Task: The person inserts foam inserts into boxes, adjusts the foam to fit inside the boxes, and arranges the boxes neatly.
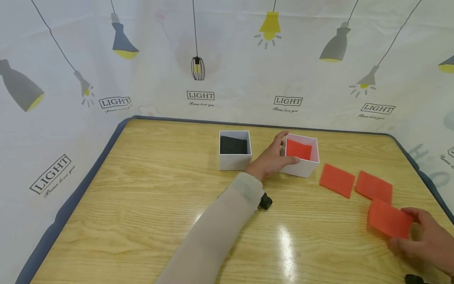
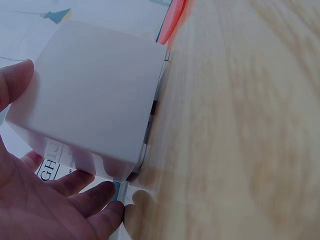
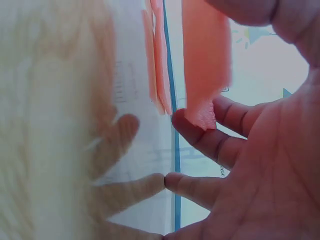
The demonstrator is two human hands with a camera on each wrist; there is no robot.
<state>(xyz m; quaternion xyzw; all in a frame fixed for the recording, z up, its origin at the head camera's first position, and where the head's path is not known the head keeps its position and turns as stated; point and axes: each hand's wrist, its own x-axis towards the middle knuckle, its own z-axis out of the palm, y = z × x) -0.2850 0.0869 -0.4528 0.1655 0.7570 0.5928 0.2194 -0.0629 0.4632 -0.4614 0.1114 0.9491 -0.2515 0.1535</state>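
My left hand (image 1: 271,158) grips the near left corner of a white box (image 1: 300,169), its thumb on the front rim and its fingers along the left side. Inside that box stands at least one red cloth-like piece (image 1: 299,150). At the lower right, my right hand (image 1: 427,240) pinches a thin red cloth-like square (image 1: 388,220) by its right side, just above the table. In the right wrist view, thumb and fingers hold this red square (image 3: 207,55). Two similar pieces, a left red square (image 1: 337,180) and a right red square (image 1: 376,186), lie beyond it.
Left of the gripped box stands a second white box (image 1: 235,163) with dark material (image 1: 233,146) inside. The wooden table (image 1: 142,205) has a blue border, with a lamp-patterned curtain (image 1: 234,47) around its back and sides.
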